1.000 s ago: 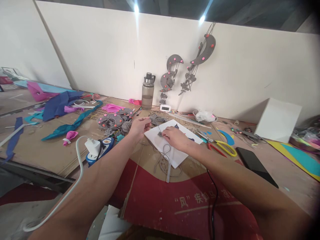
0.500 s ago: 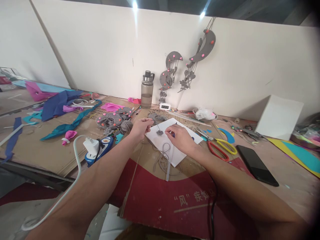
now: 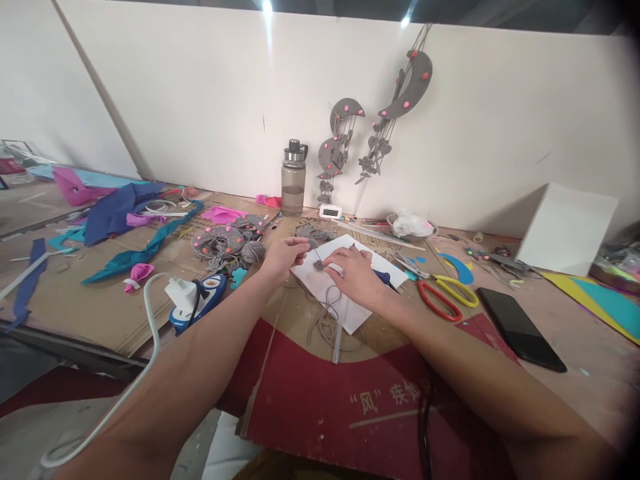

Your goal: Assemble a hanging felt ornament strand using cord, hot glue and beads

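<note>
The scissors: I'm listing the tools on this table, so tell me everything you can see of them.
The scissors have shiny, metal-looking blades and two large loops, one red and one yellow, plastic-looking. They lie flat on the worktop, between the white sheet and the black phone, with tips pointing away and leftward. The loops are spread apart; the blades' opening is too small to judge. Neither the left hand nor the right hand touches them.

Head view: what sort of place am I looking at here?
Probably a craft workshop: gray crescent hangings dotted pink and orange hang against the white wall, with scissors and a ball of gray yarn lying in front.
</note>
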Demonstrator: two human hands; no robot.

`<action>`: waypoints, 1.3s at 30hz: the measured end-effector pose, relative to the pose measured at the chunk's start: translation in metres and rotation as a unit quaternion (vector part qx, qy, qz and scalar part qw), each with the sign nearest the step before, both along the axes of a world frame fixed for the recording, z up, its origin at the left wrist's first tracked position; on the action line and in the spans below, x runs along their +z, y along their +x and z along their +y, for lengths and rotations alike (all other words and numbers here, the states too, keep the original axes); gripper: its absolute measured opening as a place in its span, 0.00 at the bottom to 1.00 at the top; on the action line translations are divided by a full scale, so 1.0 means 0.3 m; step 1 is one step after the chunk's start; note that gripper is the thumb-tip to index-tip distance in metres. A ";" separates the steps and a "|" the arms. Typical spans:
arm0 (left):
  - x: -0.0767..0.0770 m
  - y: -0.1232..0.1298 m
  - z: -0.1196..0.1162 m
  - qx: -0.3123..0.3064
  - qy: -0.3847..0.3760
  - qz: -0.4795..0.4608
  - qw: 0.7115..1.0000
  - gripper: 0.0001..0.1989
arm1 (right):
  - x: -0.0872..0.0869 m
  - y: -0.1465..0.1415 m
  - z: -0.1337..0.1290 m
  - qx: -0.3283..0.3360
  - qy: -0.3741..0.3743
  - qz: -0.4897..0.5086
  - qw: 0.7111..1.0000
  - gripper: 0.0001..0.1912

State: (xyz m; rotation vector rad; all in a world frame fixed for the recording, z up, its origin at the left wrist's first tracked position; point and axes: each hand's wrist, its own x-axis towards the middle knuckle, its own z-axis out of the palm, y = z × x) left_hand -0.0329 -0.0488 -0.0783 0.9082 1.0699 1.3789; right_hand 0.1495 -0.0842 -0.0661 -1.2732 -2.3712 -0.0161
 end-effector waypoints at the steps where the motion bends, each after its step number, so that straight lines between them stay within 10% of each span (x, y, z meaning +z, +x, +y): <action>1: -0.001 0.001 0.000 0.002 0.004 0.009 1.000 0.08 | -0.001 0.006 0.002 -0.006 0.000 0.007 1.000 0.10; 19: -0.019 -0.007 0.015 0.014 0.147 0.143 0.979 0.10 | 0.009 0.030 0.002 -0.009 0.007 0.138 0.990 0.10; 30: 0.029 0.054 -0.055 -0.125 0.175 0.013 0.976 0.14 | 0.027 0.019 0.011 0.120 -0.215 0.450 0.858 0.17; 39: 0.050 0.071 -0.095 -0.186 0.137 -0.009 0.973 0.12 | 0.033 0.020 -0.008 0.096 -0.107 0.410 0.901 0.12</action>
